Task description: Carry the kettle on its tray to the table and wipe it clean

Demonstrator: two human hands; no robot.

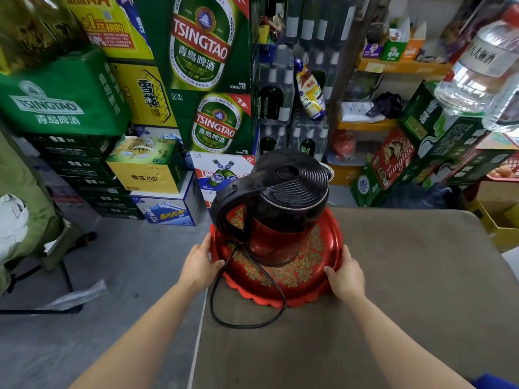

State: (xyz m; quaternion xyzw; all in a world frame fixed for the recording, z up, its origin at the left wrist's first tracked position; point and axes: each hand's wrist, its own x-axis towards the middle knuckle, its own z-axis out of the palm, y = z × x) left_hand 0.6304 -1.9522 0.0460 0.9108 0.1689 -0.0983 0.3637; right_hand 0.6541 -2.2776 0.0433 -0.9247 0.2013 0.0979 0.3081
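Observation:
A red and black electric kettle (276,203) stands upright on a round red tray (306,279) with gold flower patterns. The tray sits at the left far corner of a table covered in grey-brown cloth (407,276), its left rim reaching the table's edge. My left hand (200,265) grips the tray's left rim, thumb on top. My right hand (346,276) grips the right rim the same way. The kettle's black cord (247,321) loops off the tray's front onto the cloth.
Stacked beer cartons (207,80) and crates fill the wall beyond the table. Shelves with goods (393,68) and green boxes (438,130) stand at the right. A large water bottle (486,68) juts in at upper right. Grey floor (118,276) lies left of the table.

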